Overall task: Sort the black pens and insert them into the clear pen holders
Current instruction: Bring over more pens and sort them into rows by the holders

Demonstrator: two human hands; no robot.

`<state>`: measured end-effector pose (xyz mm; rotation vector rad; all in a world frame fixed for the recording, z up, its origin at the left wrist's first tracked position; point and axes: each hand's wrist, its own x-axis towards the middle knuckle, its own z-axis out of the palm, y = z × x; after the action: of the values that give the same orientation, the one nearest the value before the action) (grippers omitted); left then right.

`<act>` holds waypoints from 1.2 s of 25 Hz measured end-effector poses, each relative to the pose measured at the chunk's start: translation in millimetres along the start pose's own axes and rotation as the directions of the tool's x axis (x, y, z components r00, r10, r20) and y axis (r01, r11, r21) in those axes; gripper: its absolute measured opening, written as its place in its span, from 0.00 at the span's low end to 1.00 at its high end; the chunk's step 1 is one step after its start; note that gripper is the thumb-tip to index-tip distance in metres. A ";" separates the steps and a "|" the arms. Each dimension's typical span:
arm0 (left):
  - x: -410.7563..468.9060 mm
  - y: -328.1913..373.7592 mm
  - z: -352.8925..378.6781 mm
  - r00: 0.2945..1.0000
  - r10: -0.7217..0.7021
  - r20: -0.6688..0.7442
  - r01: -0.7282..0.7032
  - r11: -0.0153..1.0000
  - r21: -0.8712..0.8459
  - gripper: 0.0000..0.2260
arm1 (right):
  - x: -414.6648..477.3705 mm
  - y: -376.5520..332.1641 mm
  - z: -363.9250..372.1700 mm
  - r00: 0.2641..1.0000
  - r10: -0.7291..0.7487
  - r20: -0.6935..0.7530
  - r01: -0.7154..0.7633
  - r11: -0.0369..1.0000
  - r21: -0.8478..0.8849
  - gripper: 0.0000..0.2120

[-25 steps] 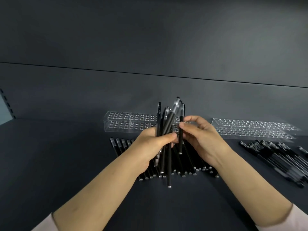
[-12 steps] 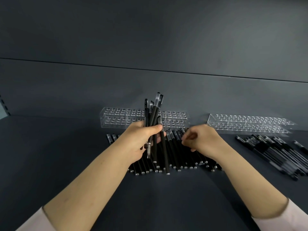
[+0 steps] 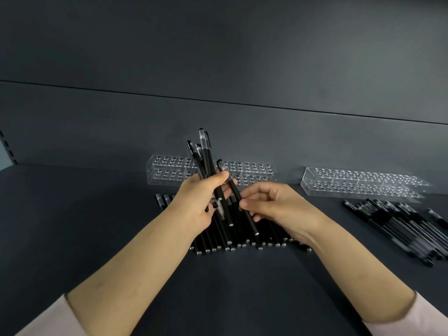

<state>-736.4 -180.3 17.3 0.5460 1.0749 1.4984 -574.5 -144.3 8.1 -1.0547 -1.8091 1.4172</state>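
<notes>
Nearest, two pale sleeves [image 3: 48, 321] frame two bare forearms reaching out over a dark table [image 3: 230, 287].

Beyond them a row of black pens [image 3: 242, 238] lies flat and side by side. Their long axes run away from the person and their silver-tipped butt ends face back. Perhaps twenty ends show, though the hands hide part of the row.

Above that row are the two hands. The left hand [image 3: 198, 204] has its fingers curled round a bundle of pens [image 3: 206, 161], with the thumb pressed across the front. At least four capped ends rise from the fist. The bundle stands nearly upright, leaning slightly left, with caps up and butt ends hanging below the palm.

The right hand [image 3: 278, 207] pinches one single pen [image 3: 233, 187] at mid-shaft between thumb and forefinger, the other fingers loosely curled. That pen is tilted. Its capped end points up and to the left, just beside the left thumb tip, and its butt end points down toward the person's right.

Farther right, well apart, a second heap of pens [image 3: 400, 226] lies on the table. These overlap, and their axes slant from far-left to near-right.

Behind everything stand two clear pen holders: the left holder [image 3: 169, 172] beyond the bundle, and the right holder [image 3: 358, 184] behind the heap. Each is a long block with rows of round holes. Both sit by the dark back wall [image 3: 218, 69].
</notes>
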 end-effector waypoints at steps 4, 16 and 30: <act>1.2 0.3 -0.3 1.000 0.018 0.001 -0.018 1.000 0.014 0.05 | -2.5 -5.9 -5.4 0.997 -0.024 -0.068 0.022 1.000 -0.022 0.07; -0.7 4.7 -3.2 0.999 -0.022 0.022 0.019 0.991 0.131 0.08 | -10.3 -2.2 -37.6 0.979 0.137 -0.151 -0.194 0.853 -0.484 0.18; 2.1 0.9 -2.5 0.999 0.008 0.051 -0.019 0.976 0.218 0.08 | -7.5 2.6 -36.9 0.975 0.086 -0.205 -0.189 0.808 -0.558 0.13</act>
<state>-739.3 -179.1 16.4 0.7411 1.2069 1.3795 -539.3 -132.4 14.8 -1.5852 -2.1196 0.8132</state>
